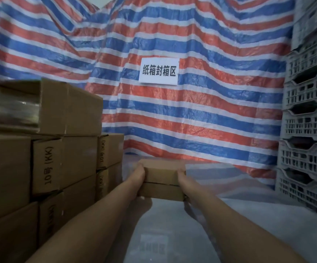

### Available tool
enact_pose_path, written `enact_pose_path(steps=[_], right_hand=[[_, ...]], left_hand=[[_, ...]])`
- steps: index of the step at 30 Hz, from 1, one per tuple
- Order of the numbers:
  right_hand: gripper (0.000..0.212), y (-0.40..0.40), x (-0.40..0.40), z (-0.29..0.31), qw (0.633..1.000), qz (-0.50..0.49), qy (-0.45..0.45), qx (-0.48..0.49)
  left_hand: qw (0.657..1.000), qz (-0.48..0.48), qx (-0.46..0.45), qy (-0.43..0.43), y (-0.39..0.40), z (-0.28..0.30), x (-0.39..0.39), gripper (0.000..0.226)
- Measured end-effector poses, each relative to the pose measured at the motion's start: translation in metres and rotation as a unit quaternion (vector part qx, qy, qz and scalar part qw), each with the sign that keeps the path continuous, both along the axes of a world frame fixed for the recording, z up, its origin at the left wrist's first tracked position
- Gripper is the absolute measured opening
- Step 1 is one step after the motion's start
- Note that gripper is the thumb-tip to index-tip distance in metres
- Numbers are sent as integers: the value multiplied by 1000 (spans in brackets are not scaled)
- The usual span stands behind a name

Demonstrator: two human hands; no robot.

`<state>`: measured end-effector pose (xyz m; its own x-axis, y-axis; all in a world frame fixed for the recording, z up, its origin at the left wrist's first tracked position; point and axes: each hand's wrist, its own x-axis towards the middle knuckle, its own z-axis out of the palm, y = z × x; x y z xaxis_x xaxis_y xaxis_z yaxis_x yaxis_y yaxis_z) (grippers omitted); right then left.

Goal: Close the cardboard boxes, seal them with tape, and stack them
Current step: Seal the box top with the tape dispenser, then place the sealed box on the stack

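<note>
Both forearms reach out over a pale glossy surface (165, 234). Left hand (139, 174) and right hand (182, 177) clamp the two short ends of a small cardboard box (161, 172), one grip on each end, fingers wrapped round the far side and mostly hidden. That box sits square on top of a second small box (160, 190), edges roughly flush. Both look closed; tape on them can't be made out through the blur. Whether the lower box touches the surface, cannot tell.

Left of the left grip, close by: stack of larger brown cartons (46, 164), several layers, sides printed "10号 (KK)", top carton with clear tape on its end.

Right of the right grip, well apart: column of grey slotted plastic crates (307, 122) stacked high.

Beyond the grips: red, blue and white striped tarp (201, 120) hanging as a backdrop, white paper sign (158, 71) with black Chinese characters fixed on it above the held box.
</note>
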<state>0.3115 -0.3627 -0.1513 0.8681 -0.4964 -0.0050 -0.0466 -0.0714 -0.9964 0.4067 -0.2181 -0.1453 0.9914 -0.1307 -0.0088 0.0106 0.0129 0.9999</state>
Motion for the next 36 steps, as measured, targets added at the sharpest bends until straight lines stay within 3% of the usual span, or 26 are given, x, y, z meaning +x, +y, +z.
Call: enact_pose_path(steps=[3, 7, 10, 12, 16, 21, 25, 30, 36], right_hand=[[76, 12, -37, 2, 998, 47, 18, -32], [69, 26, -95, 30, 979, 59, 74, -179], [62, 42, -155, 51, 958, 69, 91, -261], [60, 51, -194, 64, 949, 85, 115, -282], [54, 72, -257, 86, 923, 105, 149, -340], [36, 110, -307, 110, 920, 122, 103, -359], [26, 137, -330, 104, 928, 51, 12, -370], [41, 150, -337, 74, 925, -63, -155, -343], [47, 167, -324, 72, 917, -76, -202, -334]], left_hand=[[1000, -4, 21, -8, 9, -5, -26, 66], [995, -17, 101, -6, 35, 6, -82, 70], [981, -49, 177, -69, 67, 11, -152, 49], [961, -29, 246, -127, 86, 12, -191, 22], [937, -33, 286, -197, 120, 24, -264, 25], [908, -7, 294, -299, 167, 54, -339, 33], [890, -17, 316, -328, 195, 59, -376, 36], [874, 20, 303, -380, 205, 48, -389, 40], [865, 51, 241, -437, 221, 77, -396, 44]])
